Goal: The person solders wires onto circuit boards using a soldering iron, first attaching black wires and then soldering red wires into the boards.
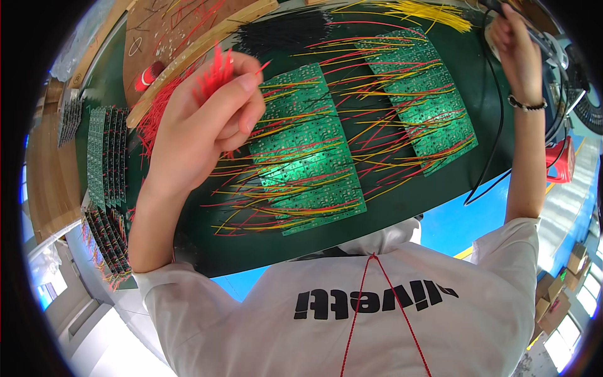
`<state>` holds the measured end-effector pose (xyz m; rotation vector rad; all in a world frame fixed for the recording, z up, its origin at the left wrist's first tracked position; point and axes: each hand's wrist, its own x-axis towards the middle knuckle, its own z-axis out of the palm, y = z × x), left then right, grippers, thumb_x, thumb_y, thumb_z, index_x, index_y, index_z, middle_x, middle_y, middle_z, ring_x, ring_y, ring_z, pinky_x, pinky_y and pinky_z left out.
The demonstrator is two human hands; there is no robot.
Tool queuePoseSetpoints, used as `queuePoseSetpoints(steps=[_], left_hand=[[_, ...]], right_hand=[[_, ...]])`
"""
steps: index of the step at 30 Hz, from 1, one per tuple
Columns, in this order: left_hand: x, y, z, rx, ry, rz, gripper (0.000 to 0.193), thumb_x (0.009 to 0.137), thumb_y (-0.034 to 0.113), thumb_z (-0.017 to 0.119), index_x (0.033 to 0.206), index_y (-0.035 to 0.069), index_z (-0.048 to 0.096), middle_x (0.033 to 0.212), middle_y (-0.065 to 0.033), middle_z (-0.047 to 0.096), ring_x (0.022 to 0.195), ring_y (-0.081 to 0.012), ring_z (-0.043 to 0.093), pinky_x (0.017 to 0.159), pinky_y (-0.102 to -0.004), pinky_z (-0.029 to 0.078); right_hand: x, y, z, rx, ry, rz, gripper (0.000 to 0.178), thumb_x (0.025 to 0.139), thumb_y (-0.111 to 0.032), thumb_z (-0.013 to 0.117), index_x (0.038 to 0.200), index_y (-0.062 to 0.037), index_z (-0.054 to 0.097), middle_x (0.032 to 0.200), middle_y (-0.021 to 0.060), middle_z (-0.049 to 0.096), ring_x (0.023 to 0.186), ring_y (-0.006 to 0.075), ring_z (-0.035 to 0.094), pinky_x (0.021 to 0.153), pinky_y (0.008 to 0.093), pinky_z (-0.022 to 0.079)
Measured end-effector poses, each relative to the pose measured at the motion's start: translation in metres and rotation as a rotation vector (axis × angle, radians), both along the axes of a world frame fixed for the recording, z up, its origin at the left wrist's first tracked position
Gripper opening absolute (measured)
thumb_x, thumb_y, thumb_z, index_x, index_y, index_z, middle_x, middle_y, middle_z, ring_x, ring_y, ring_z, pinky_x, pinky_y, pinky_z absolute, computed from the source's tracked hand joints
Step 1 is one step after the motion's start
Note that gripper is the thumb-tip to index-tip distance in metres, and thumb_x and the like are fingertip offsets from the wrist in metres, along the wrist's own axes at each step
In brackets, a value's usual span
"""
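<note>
My left hand [217,113] is raised over the left side of the bench, its fingers closed round a bundle of red wires [217,75]. One red wire pokes out past the thumb and index finger. Just right of it lies a green circuit board panel [308,151] with rows of red, yellow and black wires standing out of it. A second green panel [421,100], wired the same way, lies further right. At the far right corner my right hand [512,41] is lifted with curled fingers beside a dark cable [500,113]; what it grips is not clear.
A wooden strip [201,60] borders a pile of red wires [154,122] at the left. Black wires [282,32] and yellow wires [433,14] lie along the back. Stacked boards [107,157] stand at the left edge; a fan [587,100] is at the right.
</note>
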<state>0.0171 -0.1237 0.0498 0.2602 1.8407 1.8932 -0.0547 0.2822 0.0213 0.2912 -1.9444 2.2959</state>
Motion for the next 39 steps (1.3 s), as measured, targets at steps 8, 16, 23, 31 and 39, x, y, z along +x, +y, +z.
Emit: queuePoseSetpoints(steps=[8,16,23,31,39], left_hand=[[-0.034,0.054,-0.021,-0.421,0.564,-0.089,0.011,0.083,0.010,0.054,0.092,0.004,0.050,0.059,0.0029,0.046,0.048,-0.0035,0.041,0.044,-0.0195,0.032],[-0.055,0.086,-0.046,-0.535,1.030,-0.164,0.014,0.074,0.006,0.064,0.082,0.005,0.052,0.063,-0.0054,0.058,0.052,-0.0151,0.056,0.049,-0.0233,0.043],[-0.060,0.087,-0.059,-0.440,1.251,-0.156,0.022,0.065,0.004,0.072,0.077,0.002,0.054,0.059,-0.0074,0.055,0.045,-0.0174,0.050,0.040,-0.0250,0.039],[-0.063,0.088,-0.067,-0.524,1.280,-0.233,0.021,0.065,-0.001,0.069,0.078,0.001,0.053,0.064,-0.0082,0.056,0.047,-0.0210,0.053,0.043,-0.0270,0.043],[-0.061,0.087,-0.066,-0.583,1.261,-0.298,0.020,0.064,0.000,0.070,0.076,0.002,0.054,0.062,-0.0066,0.055,0.045,-0.0197,0.051,0.040,-0.0275,0.040]], right_hand=[[0.026,-0.054,-0.016,-0.027,-0.011,-0.007,0.009,0.088,-0.015,0.045,0.082,-0.0083,0.047,0.059,-0.0034,0.036,0.050,0.0045,0.027,0.047,0.0207,0.023],[0.042,-0.047,-0.031,0.018,-0.042,-0.174,0.021,0.088,-0.021,0.043,0.096,-0.0029,0.052,0.052,-0.0008,0.036,0.046,0.0079,0.029,0.046,0.0222,0.022],[0.062,-0.034,-0.042,0.019,-0.197,-0.332,0.032,0.088,-0.028,0.040,0.095,0.0005,0.052,0.050,0.0022,0.040,0.038,0.0097,0.032,0.040,0.0230,0.026],[0.054,-0.069,-0.028,0.154,-0.167,-0.375,0.023,0.082,-0.020,0.043,0.080,0.0020,0.049,0.056,0.0086,0.048,0.035,0.0090,0.037,0.033,0.0207,0.027],[0.066,-0.039,-0.043,0.093,-0.168,-0.306,0.031,0.085,-0.020,0.037,0.103,0.0046,0.042,0.077,0.0139,0.052,0.043,0.0092,0.044,0.033,0.0183,0.031]])
